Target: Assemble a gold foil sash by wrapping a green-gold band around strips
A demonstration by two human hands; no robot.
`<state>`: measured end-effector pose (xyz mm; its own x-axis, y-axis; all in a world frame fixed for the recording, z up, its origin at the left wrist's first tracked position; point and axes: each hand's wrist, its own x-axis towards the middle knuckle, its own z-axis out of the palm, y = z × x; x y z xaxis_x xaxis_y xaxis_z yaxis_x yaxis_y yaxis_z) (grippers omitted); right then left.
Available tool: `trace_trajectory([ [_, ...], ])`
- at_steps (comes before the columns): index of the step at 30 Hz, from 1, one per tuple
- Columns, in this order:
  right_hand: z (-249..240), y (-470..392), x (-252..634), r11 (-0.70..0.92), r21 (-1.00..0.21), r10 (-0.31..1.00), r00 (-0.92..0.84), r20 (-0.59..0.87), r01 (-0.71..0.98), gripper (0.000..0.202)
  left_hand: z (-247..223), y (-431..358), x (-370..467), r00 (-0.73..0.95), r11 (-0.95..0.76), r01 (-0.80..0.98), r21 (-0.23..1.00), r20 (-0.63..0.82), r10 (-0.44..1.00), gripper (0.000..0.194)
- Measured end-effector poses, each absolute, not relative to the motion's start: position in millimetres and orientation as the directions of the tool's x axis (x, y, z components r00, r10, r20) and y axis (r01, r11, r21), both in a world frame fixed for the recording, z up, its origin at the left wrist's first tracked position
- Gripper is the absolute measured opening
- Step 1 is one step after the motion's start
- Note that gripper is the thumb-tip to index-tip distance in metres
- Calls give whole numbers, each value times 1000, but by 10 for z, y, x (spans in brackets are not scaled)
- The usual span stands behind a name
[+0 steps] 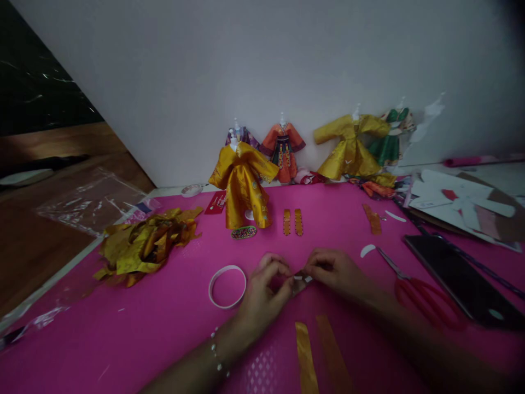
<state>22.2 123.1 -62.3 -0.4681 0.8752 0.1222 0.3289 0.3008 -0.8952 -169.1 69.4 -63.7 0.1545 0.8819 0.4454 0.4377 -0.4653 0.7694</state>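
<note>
Over the middle of the pink work surface, my left hand (pixel 266 290) and my right hand (pixel 337 272) pinch a small brownish fabric piece (pixel 300 287) between them. Two little white patches show on it; the fingers cover its ends. Left of my left hand lies a white ring (pixel 211 290), like a roll of tape. Below the hands run a gold ribbon strip (pixel 305 350) and an orange-brown strip (pixel 331 345). Two short decorated gold strips (pixel 286 222) lie side by side beyond the hands.
Scissors with red handles (pixel 426 298) and a dark phone (pixel 459 279) lie to the right. A heap of gold fabric scraps (pixel 147 243) sits left. Small dressed doll forms, one in a gold robe (pixel 246 175), stand along the white wall. White paper cut-outs (pixel 459 200) are at far right.
</note>
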Motion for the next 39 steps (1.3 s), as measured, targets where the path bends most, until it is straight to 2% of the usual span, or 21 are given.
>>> trace_trajectory([
  [4,-672,1256,216,265,-889,895,-439,82,374,18,-610,621,-1723,282,-631,607,483,611,740,14],
  [8,-703,1260,221,271,-883,891,-447,79,384,18,-566,564,-1705,398,-717,669,195,722,567,11],
  [11,-720,1263,235,293,-877,876,-475,86,381,20,-540,522,-1663,510,-737,675,34,701,498,8],
  [15,-727,1271,252,288,-865,861,-506,45,412,24,-533,487,-1623,659,-754,646,-120,585,472,21],
  [21,-710,1269,258,300,-853,850,-526,35,428,26,-521,538,-1621,753,-762,607,-227,473,459,25],
  [26,-783,1288,267,329,-838,854,-516,67,436,22,-350,591,-1664,678,-688,699,-194,487,551,22],
  [30,-831,1304,288,336,-839,844,-532,67,428,27,-104,525,-1907,629,-615,762,-203,461,626,20],
  [35,-778,1303,296,352,-810,832,-554,40,470,32,178,320,-2719,428,-378,904,-200,417,802,17],
  [39,-778,1321,293,354,-806,827,-561,33,475,31,462,157,-3674,57,16,986,-167,424,904,16],
])
